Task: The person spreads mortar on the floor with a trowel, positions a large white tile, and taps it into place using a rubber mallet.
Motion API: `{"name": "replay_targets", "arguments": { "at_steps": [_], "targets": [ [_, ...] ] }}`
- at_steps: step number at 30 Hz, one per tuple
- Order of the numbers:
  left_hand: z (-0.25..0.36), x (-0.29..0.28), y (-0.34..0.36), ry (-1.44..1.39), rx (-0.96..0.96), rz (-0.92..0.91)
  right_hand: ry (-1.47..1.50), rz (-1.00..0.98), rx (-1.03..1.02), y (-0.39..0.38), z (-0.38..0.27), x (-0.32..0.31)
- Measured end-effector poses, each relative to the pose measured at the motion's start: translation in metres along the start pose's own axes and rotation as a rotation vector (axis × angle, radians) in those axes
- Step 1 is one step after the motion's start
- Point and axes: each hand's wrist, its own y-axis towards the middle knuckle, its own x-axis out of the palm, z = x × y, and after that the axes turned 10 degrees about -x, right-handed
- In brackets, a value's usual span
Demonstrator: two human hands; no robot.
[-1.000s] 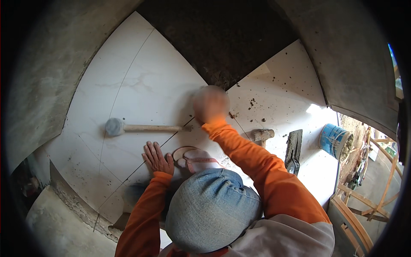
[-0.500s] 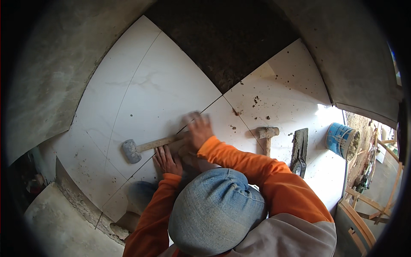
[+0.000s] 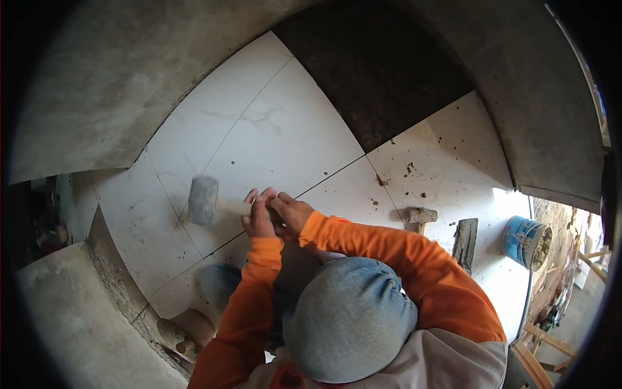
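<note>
A mallet (image 3: 203,201) with a thick grey head and a pale wooden handle is raised off the white floor tiles (image 3: 272,142). Its head points to the left. Both my hands meet at the handle: my left hand (image 3: 260,218) is closed round it, and my right hand (image 3: 291,213) grips beside it, nearer the handle's end. The fingers overlap, so the end of the handle is hidden. Beneath the hands runs a dark joint between two tiles.
To the right lie a second hammer (image 3: 421,216) and a mortar-caked trowel (image 3: 465,241). Beyond them a blue bucket (image 3: 517,238) tilts, with mortar in it. A dark untiled patch (image 3: 389,71) is at the far side. Concrete walls (image 3: 110,84) enclose the floor. A denim cap (image 3: 353,318) fills the lower middle.
The mallet, which lay near the tiles, has come up with both hands on its handle. My left hand has left the tile, and my right has come across to the left and down.
</note>
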Motion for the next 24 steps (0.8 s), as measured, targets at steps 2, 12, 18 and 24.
{"name": "replay_targets", "arguments": {
  "at_steps": [2,12,18,24],
  "targets": [
    [0.03,0.036,-0.004,0.065,0.01,-0.056,0.139,0.085,-0.1,0.0,-0.005,-0.04],
    [0.026,0.147,0.013,0.867,-0.553,-1.011,0.064,0.001,0.217,0.019,0.03,-0.278],
    [-0.024,0.171,0.034,1.304,-0.439,-1.043,0.166,0.186,0.416,-0.025,0.073,-0.261],
    [0.003,0.233,0.105,0.908,0.312,-0.925,0.049,0.722,0.445,-0.068,0.125,-0.36]
  ]
}}
